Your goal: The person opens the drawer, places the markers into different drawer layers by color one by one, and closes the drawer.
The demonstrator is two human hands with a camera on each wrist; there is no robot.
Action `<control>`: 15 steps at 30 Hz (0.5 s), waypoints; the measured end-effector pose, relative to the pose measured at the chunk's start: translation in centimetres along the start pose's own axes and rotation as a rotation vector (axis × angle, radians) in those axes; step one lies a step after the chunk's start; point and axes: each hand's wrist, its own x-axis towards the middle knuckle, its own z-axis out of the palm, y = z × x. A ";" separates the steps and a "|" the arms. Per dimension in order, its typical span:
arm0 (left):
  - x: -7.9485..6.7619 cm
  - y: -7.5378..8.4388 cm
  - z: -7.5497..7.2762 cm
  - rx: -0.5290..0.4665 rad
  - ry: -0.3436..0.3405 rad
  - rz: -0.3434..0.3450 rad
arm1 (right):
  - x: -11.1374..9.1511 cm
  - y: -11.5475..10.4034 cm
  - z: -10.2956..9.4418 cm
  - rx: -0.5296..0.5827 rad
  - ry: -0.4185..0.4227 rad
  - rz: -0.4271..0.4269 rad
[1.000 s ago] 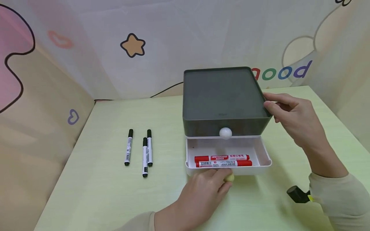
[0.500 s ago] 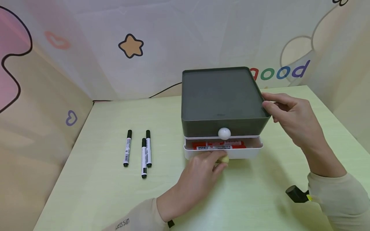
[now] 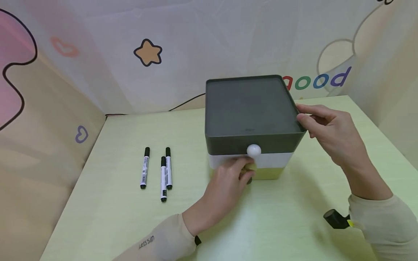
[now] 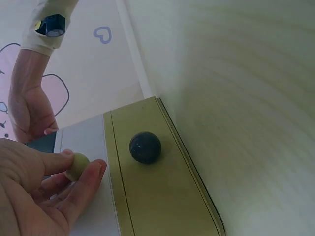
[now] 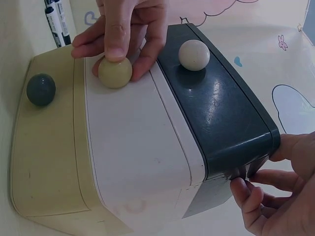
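Observation:
A small chest of drawers with a dark green-grey top (image 3: 251,105) stands on the table. Its white middle drawer (image 5: 133,132) sits flush between the dark upper drawer (image 5: 219,98) and the olive-yellow lower drawer (image 4: 162,191). My left hand (image 3: 225,185) pinches the pale yellow round knob (image 5: 115,73) of the white drawer between thumb and fingers. With its fingertips, my right hand (image 3: 336,134) rests on the chest's right side by the top rim. The red markers seen earlier inside the drawer are hidden now.
To the left of the chest lie three black-capped whiteboard markers (image 3: 145,168), two of them side by side. A white knob (image 5: 194,55) sticks out above the left hand and a dark knob (image 4: 145,147) below it. A printed curtain (image 3: 183,54) hangs behind the table.
My left hand has pushed the white drawer from pulled out to fully in, moving away from me, and the red markers went out of sight with it. The right hand has stayed put.

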 end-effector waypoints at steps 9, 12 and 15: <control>0.2 -0.3 0.1 -0.021 -0.007 -0.028 | -0.1 0.0 0.0 -0.004 0.005 0.008; 0.1 -0.4 0.1 -0.018 -0.010 -0.029 | -0.1 0.0 0.1 0.002 0.005 0.007; 0.1 -0.4 0.0 -0.016 -0.009 -0.025 | -0.1 -0.1 0.1 0.000 0.007 0.004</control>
